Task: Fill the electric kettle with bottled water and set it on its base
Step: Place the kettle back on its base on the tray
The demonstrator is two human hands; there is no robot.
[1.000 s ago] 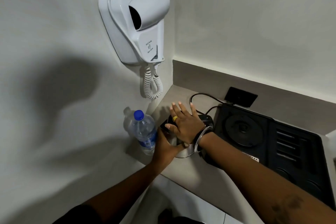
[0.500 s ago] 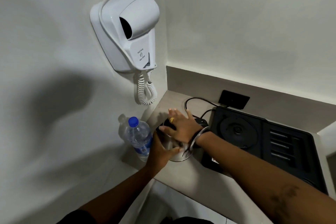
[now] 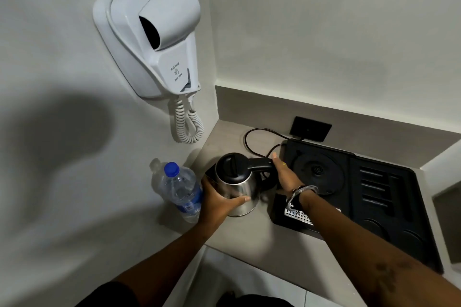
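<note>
A steel electric kettle [image 3: 238,188] with a black lid, shut, and a black handle stands on the grey counter [image 3: 252,239]. My left hand [image 3: 217,203] wraps the kettle's body from the left. My right hand [image 3: 287,177] is closed on the kettle's handle on its right side. A clear water bottle [image 3: 180,190] with a blue cap, screwed on, stands upright just left of the kettle against the wall. The round black kettle base [image 3: 318,169] sits bare in a black tray, right of the kettle.
The black tray [image 3: 389,197] with slots and round recesses fills the counter's right side. A black cord [image 3: 259,132] runs to a wall socket [image 3: 310,128]. A white wall hair dryer [image 3: 159,40] with a coiled cord hangs above the bottle.
My right hand has left the top of the kettle's lid and gone to the handle, so the lid now shows. My left hand stays on the kettle's body.
</note>
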